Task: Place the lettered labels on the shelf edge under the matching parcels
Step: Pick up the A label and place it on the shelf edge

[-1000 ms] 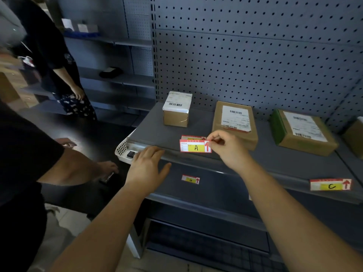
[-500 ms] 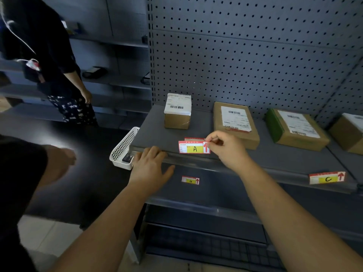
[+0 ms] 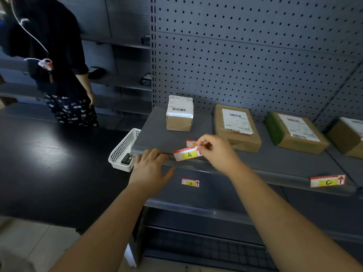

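Grip, right hand (image 3: 217,152): your thumb and forefinger pinch the right end of the A label (image 3: 188,154), by its red arrow; only that end is held, so the free left end droops and can twist out of line.
Grip, left hand (image 3: 151,167): open, fingers spread flat on the shelf edge (image 3: 245,169), holding nothing; your fingertips sit just beside the label's left end and could block it from seating.
A label: tilted, left end low, lying across the front lip and not yet seated; pressed home at this angle it will probably sit crooked or pop back out.
Second label (image 3: 191,143): lying on the shelf just behind A, half hidden by your right hand, its letter unreadable; a sweep of your knuckles could knock it off the shelf.
Small parcel (image 3: 179,112): stands behind and slightly left of the A label; if A belongs to it, place A under it, not under the flat parcel (image 3: 236,126) to its right. The printing is too small to tell which is which.
G label (image 3: 190,182): on the lower shelf front, beneath your hands.
C label (image 3: 327,181): already on the edge, well to the right, below the green-taped parcel (image 3: 294,132).
White basket (image 3: 123,152): on the dark tabletop (image 3: 49,163) touching the shelf's left end; a dropped label could fall into it.
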Demonstrator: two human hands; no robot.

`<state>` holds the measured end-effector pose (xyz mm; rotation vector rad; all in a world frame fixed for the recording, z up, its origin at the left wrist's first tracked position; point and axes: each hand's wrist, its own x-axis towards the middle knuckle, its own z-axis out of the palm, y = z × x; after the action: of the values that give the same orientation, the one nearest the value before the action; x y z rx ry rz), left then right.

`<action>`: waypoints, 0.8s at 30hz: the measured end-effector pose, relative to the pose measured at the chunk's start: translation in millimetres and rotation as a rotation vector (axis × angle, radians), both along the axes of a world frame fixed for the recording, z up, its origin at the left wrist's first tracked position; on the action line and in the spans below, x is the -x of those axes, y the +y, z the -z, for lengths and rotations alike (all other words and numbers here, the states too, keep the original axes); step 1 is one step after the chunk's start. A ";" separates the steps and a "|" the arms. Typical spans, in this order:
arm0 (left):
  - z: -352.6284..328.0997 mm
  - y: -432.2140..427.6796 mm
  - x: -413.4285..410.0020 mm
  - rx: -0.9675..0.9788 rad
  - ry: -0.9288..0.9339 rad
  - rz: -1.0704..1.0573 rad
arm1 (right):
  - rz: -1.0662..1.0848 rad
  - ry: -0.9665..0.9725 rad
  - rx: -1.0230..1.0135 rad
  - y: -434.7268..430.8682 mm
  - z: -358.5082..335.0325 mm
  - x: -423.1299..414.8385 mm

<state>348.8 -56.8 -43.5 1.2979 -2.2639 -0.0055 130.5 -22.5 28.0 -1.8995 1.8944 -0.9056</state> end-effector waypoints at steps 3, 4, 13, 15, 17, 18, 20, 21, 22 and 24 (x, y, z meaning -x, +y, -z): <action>0.4 1.4 -3.1 0.008 0.014 0.009 | -0.034 0.049 0.033 -3.1 -2.0 -7.3; -0.2 2.4 -3.6 0.010 0.015 0.010 | -0.042 0.063 0.032 -3.9 -2.8 -9.7; -1.9 4.0 -10.6 -0.036 0.007 0.014 | -0.088 0.114 0.031 -9.2 3.0 -22.2; -1.9 3.8 -12.9 -0.033 0.002 0.014 | -0.102 0.149 0.016 -9.5 1.9 -23.4; -2.5 3.2 -14.5 -0.050 -0.002 0.018 | -0.104 0.166 0.001 -10.3 -0.3 -23.6; -3.0 2.8 -15.0 -0.060 -0.002 0.020 | -0.099 0.158 -0.008 -10.6 -1.7 -23.8; -3.5 2.3 -15.0 -0.065 0.008 0.024 | -0.093 0.139 -0.033 -11.3 -2.9 -25.3; -3.5 2.1 -14.9 -0.065 0.016 0.026 | -0.093 0.146 -0.049 -12.0 -2.7 -26.6; -3.5 1.9 -14.7 -0.066 0.021 0.028 | -0.097 0.163 -0.062 -12.4 -2.3 -28.0; -2.9 1.5 -14.9 -0.069 0.026 0.031 | -0.110 0.190 -0.067 -14.7 -1.0 -31.0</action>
<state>363.8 -55.3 -40.6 1.2901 -2.2799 -0.1111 161.5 -37.2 29.0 -2.0900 1.8759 -0.6405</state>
